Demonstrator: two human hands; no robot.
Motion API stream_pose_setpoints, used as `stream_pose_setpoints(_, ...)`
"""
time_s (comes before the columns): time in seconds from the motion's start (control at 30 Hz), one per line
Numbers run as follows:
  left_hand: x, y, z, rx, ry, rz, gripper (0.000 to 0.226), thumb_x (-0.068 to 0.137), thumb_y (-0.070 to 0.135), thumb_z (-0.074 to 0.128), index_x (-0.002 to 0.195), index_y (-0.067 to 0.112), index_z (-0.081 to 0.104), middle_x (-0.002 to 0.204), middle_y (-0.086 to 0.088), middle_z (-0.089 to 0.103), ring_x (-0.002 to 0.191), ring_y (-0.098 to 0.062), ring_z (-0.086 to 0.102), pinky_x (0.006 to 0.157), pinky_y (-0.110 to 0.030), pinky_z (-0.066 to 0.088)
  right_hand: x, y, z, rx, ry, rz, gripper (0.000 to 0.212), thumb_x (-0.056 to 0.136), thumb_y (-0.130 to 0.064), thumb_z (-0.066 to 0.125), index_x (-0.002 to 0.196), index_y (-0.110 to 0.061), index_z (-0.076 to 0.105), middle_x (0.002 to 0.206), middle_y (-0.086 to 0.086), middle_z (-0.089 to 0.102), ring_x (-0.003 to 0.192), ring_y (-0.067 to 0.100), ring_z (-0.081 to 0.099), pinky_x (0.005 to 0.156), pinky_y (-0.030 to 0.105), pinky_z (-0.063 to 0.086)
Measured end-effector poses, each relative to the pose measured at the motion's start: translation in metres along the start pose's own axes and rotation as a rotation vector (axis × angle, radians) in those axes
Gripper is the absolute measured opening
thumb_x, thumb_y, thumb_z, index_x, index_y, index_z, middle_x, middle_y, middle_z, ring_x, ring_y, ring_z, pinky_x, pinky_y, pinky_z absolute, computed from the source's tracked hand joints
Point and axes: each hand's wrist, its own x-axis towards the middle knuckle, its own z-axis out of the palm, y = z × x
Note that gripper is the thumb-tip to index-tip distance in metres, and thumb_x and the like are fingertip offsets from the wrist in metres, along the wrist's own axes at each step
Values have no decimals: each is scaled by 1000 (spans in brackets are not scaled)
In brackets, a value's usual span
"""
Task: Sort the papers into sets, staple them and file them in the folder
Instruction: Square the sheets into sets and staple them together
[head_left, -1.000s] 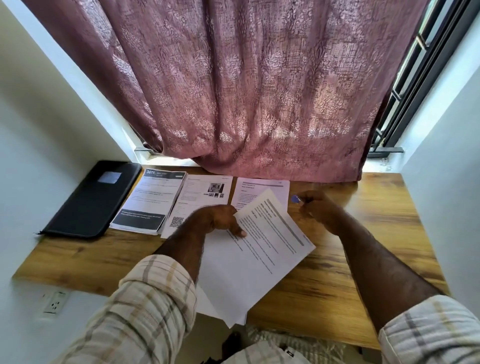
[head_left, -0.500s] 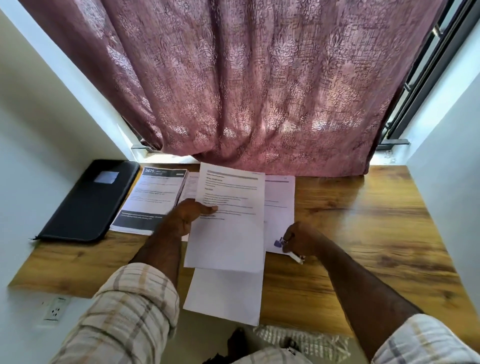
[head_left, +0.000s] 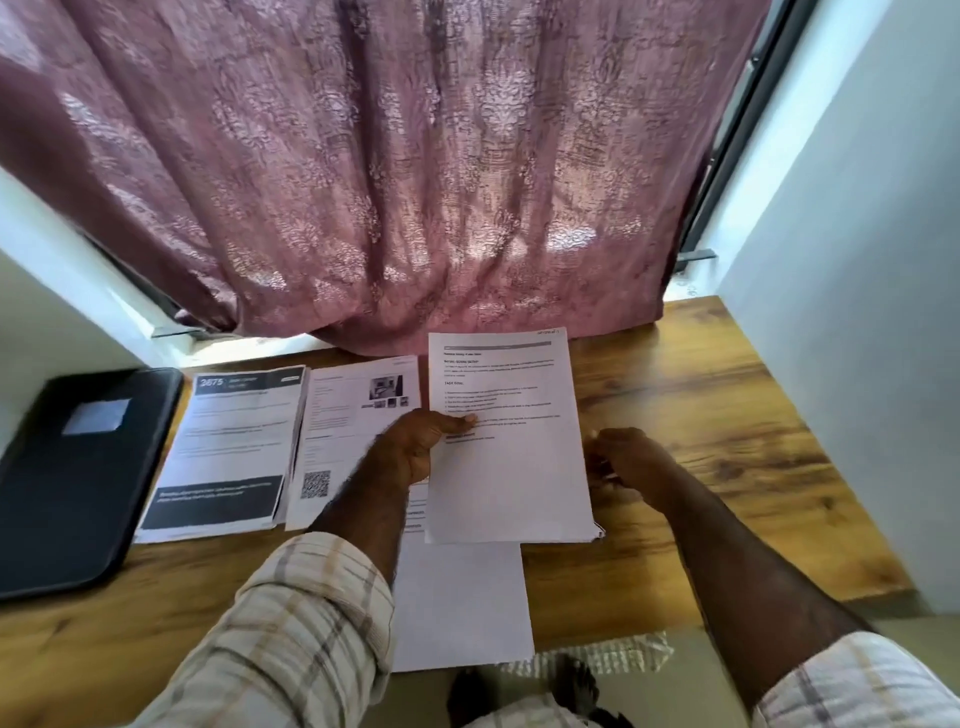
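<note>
Wooden desk top (head_left: 701, 415), brown grain, faintly glossy. Matt white paper sheets (head_left: 506, 467) (printed in black), same paper for the booklet (head_left: 228, 452) with its dark band. Black folder (head_left: 78, 478), smooth, slightly sheeny. Woven mauve curtain (head_left: 389, 166), patterned, rough-textured. Checked cloth sleeve (head_left: 291, 644).

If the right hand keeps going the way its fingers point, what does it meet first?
Likely the right edge of the printed sheet that the left hand holds; the right hand points left toward it, though depth is unclear.
</note>
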Motion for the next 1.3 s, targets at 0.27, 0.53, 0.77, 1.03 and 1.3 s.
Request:
stream_pose_setpoints(0.27,36,-13,81,22,-96,-102,43,81,5,86,122,10,74,116,-15,78,107,-41,74,98,-63,56,-7,5,-61,172,62,-29,18,97,-11,72,115,-11,74,112,9,78,104,30,75,94,53,61)
stream_pose_setpoints(0.53,100,-33,189,277,127,34,26,86,8,83,111,10,78,110,-9,79,90,-25,77,82,-41,64,59,40,-158,-10,327,57,28,82,-19,87,108,-15,77,100,7,79,90,28,75,78,51,65)
stream_pose_setpoints(0.77,129,-37,259,648,355,184,40,80,20,91,112,20,68,117,2,74,100,-21,71,90,-38,62,94,48,-214,-269,469,-45,15,81,-24,86,94,-20,79,97,4,79,87,29,74,79,42,61)
stream_pose_setpoints(1.03,140,-35,286,1008,447,311,39,88,32,84,120,23,63,123,2,74,99,-23,73,76,-31,62,98,51,-227,-420,529,-44,21,86,-30,75,104,-19,75,102,1,74,87,24,65,71,30,47)
stream_pose_setpoints(1.3,125,-35,271,1049,493,308,48,84,48,83,120,25,62,118,3,74,99,-22,72,78,-37,64,89,42,-206,-593,665,-105,31,91,-32,74,113,-11,70,116,12,70,99,32,64,77,32,43)
